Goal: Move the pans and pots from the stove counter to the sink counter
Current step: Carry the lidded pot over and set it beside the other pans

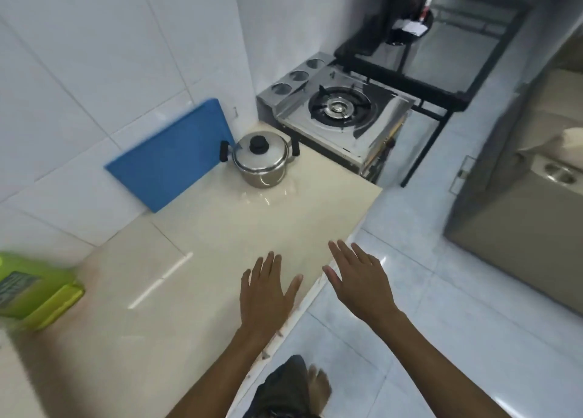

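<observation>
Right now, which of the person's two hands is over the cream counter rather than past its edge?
The left hand: it hovers open above the counter, while the right hand hangs beyond the edge, over the floor tiles.

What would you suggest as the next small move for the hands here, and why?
Probably reach both hands forward to the steel pot. It sits lidded on the counter beside the stove, its black side handles free, while the left hand and right hand hover open and empty.

Empty open hands (315, 288) over counter (220, 238), lidded pot (261, 160) beyond.
</observation>
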A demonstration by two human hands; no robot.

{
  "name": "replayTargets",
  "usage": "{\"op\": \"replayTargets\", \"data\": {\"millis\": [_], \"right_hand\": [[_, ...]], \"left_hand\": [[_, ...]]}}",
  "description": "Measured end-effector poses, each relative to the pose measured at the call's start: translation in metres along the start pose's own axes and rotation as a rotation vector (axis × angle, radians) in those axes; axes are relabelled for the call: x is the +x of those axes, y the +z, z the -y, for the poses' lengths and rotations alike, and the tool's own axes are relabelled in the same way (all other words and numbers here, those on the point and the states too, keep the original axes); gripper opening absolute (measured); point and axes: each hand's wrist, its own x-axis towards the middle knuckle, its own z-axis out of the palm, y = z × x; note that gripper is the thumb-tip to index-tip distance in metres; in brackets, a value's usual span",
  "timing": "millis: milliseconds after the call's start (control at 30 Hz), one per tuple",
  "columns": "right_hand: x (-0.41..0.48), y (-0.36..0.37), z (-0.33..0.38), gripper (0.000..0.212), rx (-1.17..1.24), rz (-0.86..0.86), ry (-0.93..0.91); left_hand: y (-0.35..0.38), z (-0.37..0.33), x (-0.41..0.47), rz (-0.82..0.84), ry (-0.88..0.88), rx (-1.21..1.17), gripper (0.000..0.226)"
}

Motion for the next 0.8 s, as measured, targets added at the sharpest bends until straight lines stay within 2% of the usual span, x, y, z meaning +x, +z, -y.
{"op": "replayTargets", "data": {"millis": [267,400,567,700,800], "right_hand": [[0.181,-0.012,-0.046,0.061,0.014,0.032,-0.125],[0.267,-0.016,-0.061,0.062,0.144,0.036,-0.054],[0.356,-0.022,-0.056,0.058,0.338,0.108,-0.014],[0.413,-0.013,-0.043,0.058,0.374,0.195,-0.025],[0.441,0.004,-0.034,0.061,0.402,0.284,-0.014]], "left_hand": [[-0.016,0.002,0.163,-0.123,-0.296,-0.253,0.067],[-0.024,0.018,0.256,-0.2,-0.448,-0.38,0.065],[-0.05,0.041,0.349,-0.33,-0.61,-0.364,0.057],[-0.057,0.065,0.399,-0.362,-0.65,-0.362,0.052],[-0.051,0.077,0.419,-0.326,-0.688,-0.393,0.042]]}}
